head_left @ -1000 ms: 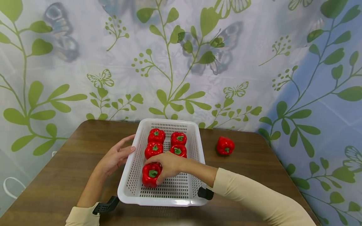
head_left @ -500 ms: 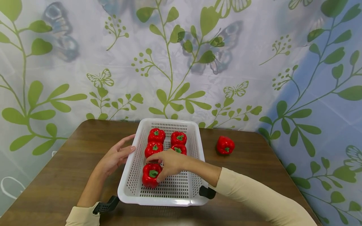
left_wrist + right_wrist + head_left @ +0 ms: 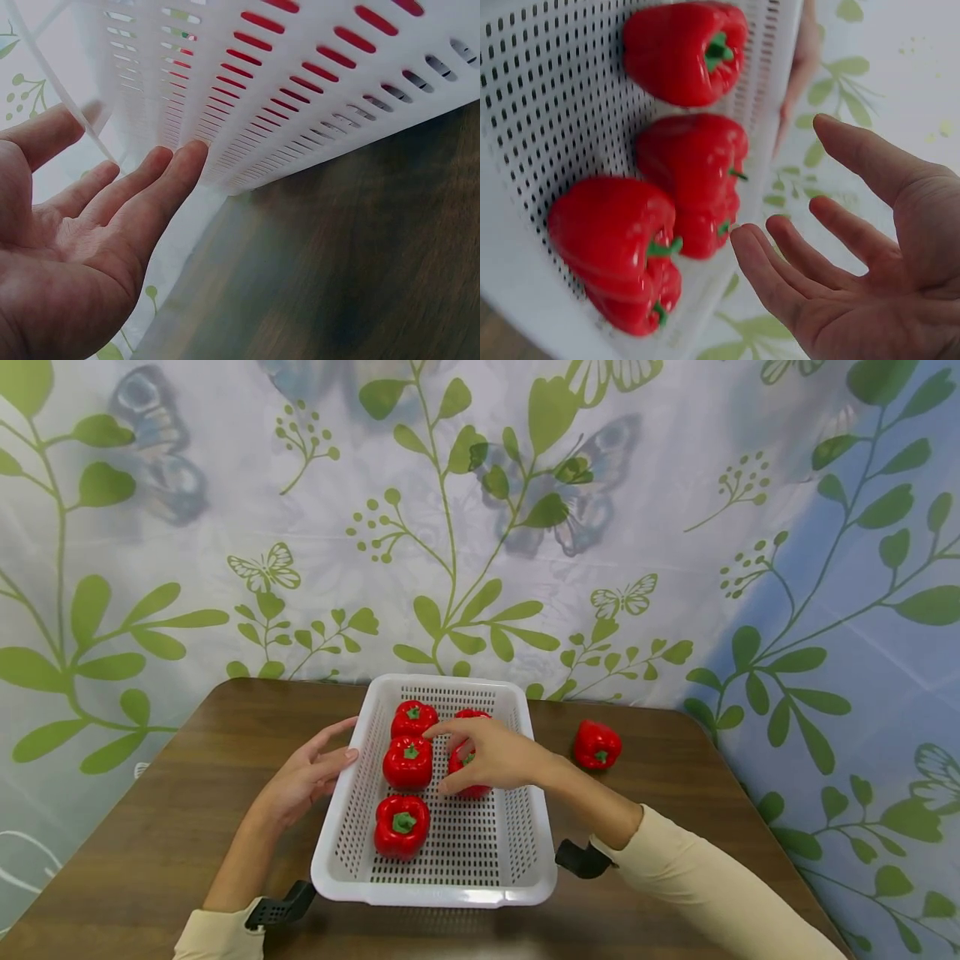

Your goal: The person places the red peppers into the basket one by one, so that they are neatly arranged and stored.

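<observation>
Hovering palm-down over the right column of red peppers [image 3: 407, 760] in the white basket [image 3: 517, 827], the right hand [image 3: 491, 756] has its fingers spread and relaxed, gripping nothing; its forearm reaches in from the lower right. Five peppers sit inside the basket, two partly hidden beneath that hand, while a sixth pepper [image 3: 597, 745] lies on the wooden table [image 3: 187, 793] to the basket's right. Against the basket's left wall, the left hand [image 3: 307, 777] rests with straight fingers, palm toward it

Red peppers [image 3: 407, 762] (green stems), white perforated basket [image 3: 435, 889], dark wood-grain table [image 3: 150, 827], leaf-and-butterfly backdrop [image 3: 480, 510]
</observation>
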A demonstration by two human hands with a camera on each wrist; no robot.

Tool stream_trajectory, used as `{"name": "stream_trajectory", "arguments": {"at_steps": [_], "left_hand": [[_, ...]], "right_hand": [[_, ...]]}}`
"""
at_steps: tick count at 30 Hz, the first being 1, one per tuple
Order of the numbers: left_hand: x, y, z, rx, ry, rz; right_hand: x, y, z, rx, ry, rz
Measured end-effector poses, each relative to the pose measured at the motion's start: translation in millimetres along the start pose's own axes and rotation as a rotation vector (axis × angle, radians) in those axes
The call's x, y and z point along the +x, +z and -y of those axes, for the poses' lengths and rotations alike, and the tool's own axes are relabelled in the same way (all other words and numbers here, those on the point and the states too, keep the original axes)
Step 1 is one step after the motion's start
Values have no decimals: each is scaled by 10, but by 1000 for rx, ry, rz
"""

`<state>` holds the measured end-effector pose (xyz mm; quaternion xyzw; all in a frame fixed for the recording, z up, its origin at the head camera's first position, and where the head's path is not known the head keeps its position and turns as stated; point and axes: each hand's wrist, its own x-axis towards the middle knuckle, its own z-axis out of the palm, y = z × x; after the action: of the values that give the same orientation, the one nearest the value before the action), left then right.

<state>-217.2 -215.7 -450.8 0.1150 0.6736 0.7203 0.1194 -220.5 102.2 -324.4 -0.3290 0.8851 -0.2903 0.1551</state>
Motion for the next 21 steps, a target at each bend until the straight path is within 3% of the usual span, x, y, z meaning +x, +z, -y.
{"name": "stream_trajectory", "arguments": {"at_steps": [8,21], "left_hand": [[7,-16,13,1,-1,-2],[-8,0,-5,14,6,-1]], "right_hand": [[-169,-249,-212,18,122,-116],[-455,-567,-661,-16,194,-258]]}}
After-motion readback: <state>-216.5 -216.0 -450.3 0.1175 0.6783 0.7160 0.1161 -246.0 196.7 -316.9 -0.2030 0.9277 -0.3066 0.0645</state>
